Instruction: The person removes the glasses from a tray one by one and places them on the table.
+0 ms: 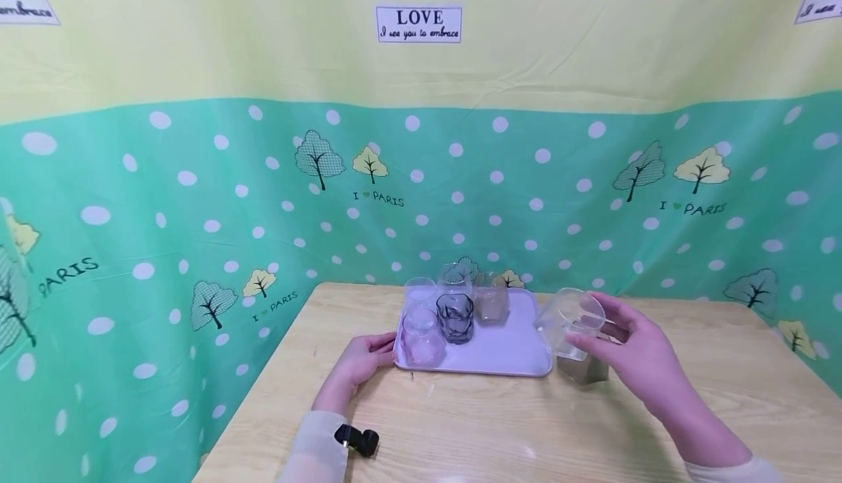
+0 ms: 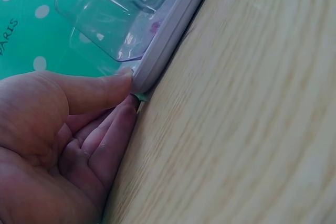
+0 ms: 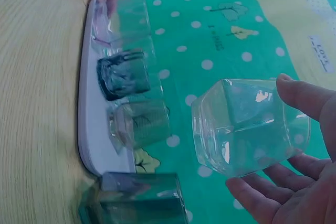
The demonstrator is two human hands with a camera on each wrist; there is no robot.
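My right hand (image 1: 641,355) grips a clear, faceted drinking glass (image 3: 241,127) near its rim and holds it tilted above the table, by the right end of a pale lilac tray (image 1: 500,359). At the tray's left end my left hand (image 1: 363,357) pinches the edge, thumb on top and fingers below in the left wrist view. Several glasses stand on the tray: a pink-tinted one (image 1: 423,348) at the front left, a dark grey wavy one (image 1: 455,320) in the middle, a brownish one (image 1: 492,307) at the back right, and clear ones behind.
Below the held glass, a smoky dark glass (image 3: 142,198) stands on the wooden table (image 1: 460,424), just right of the tray. A green and yellow patterned curtain (image 1: 421,198) hangs behind the table and along its left side. A black strap (image 1: 357,440) circles the left wrist.
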